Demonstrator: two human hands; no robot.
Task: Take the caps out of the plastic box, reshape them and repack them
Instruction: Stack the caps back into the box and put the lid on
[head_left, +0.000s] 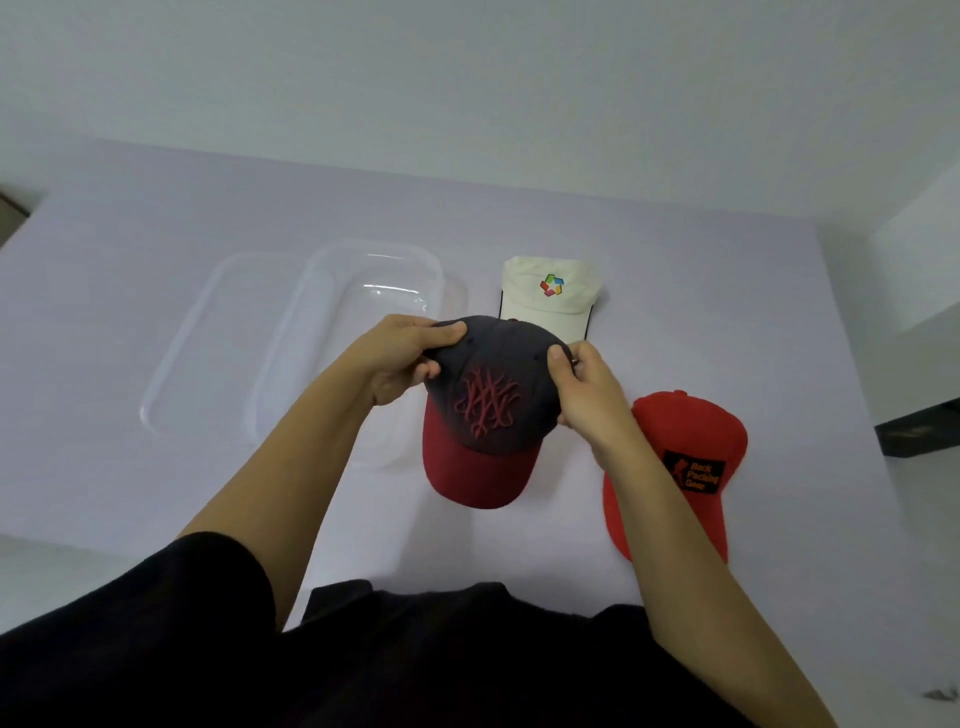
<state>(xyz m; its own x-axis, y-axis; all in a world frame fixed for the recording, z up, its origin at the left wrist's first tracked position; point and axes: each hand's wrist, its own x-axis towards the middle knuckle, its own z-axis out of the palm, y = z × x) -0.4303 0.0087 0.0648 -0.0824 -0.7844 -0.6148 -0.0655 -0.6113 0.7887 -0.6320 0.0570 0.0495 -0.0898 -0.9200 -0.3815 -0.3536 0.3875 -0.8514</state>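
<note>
A person in a black top (363, 665) holds a navy cap (493, 400) with a maroon brim and maroon embroidery above a pale lavender desk (130, 249), the brim pointing back toward the wearer of the camera. The left hand (400, 358) grips the left side of the crown, thumb laid across the top edge; the right hand (587, 395) clasps the right side, thumb pressed on the fabric. The clear plastic box (374, 254) sits on the desk just left of the held cap, with a clear lid (197, 332) lying beside it farther left. A cream cap (545, 306) bearing a multicoloured logo rests on the desk beyond the hands. A red cap (691, 441) with a black patch lies to the right, partly hidden by the right forearm.
</note>
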